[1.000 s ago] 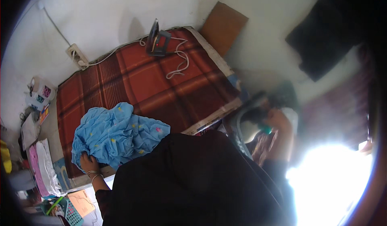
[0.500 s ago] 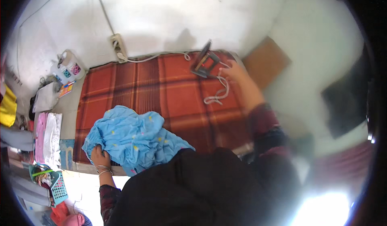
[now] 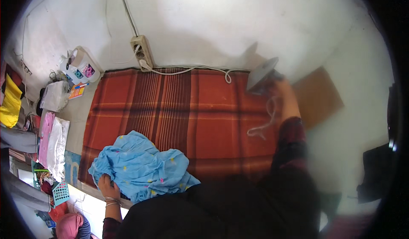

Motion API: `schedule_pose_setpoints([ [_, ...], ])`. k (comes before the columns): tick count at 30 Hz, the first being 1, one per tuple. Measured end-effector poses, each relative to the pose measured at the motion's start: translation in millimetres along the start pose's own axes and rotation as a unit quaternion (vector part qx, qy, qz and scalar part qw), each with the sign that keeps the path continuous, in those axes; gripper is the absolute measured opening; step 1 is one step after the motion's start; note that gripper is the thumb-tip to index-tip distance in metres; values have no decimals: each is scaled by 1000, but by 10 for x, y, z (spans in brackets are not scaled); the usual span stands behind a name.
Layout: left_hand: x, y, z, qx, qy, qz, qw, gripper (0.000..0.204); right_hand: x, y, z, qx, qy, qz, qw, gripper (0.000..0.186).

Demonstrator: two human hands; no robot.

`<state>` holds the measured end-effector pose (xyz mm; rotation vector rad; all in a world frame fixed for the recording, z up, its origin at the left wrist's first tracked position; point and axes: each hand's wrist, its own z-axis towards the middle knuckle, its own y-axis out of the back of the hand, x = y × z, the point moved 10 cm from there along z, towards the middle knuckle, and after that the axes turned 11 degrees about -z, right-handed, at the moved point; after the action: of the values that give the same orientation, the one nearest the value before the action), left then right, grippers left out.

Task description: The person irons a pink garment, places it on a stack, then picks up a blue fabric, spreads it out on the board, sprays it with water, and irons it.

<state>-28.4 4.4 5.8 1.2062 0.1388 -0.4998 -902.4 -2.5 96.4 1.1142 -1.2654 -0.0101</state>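
Since the earlier frame, the right hand (image 3: 284,90) has moved from beside the cord onto the iron (image 3: 262,75), which has turned to show its pale sole. It stands right of centre in the upper half of the frame; that hand seems closed round its handle, though blur hides the fingers. At lower left, the left hand (image 3: 109,188) bends its fingers over the edge of a rumpled blue garment (image 3: 142,166); whether they pinch or only press, I can't tell. Picking up the iron looks like the step in hand; next, I'd say, the garment wants flattening. Between them runs a broad stretch of checked cloth (image 3: 221,128), giving room leftward, but the wall (image 3: 204,21) and brown board (image 3: 317,96) crowd the iron, and its power cord (image 3: 187,72) skirts the cloth's far edge.
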Motion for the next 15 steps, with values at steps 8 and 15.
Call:
schedule_pose_setpoints([
  [8,42,-20,35,29,1,27,999,35,-24,-244,515,26,25,114,993,44],
  [15,70,-30,4,5,-6,19,1000,37,286,-833,-1011,152,233,-285,917,36],
])
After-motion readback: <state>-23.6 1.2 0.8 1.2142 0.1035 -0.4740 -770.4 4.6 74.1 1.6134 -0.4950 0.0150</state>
